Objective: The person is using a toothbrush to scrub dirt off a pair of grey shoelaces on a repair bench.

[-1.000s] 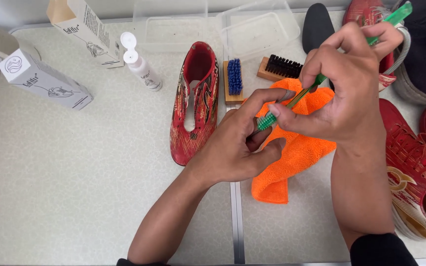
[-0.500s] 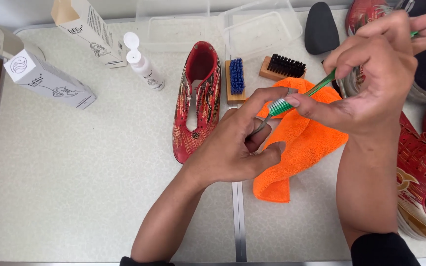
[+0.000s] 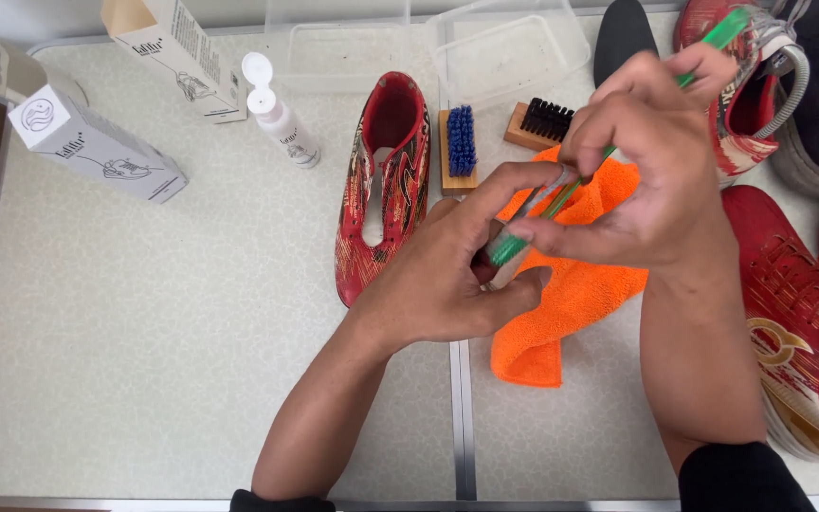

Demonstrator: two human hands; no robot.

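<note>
As before, both hands (image 3: 542,246) grip toothbrush (image 3: 561,199), nearer

Single view, head-worn camera: looks steeply down from above the person's own forearms onto a pale table (image 3: 144,360), facing away from the body toward the far table edge. Close range, both hands filling the centre. No second view, so no shared area.

both hands (image 3: 561,237) grip green toothbrush (image 3: 609,152) above orange cloth (image 3: 571,294), beside red shoe (image 3: 383,180).
</note>
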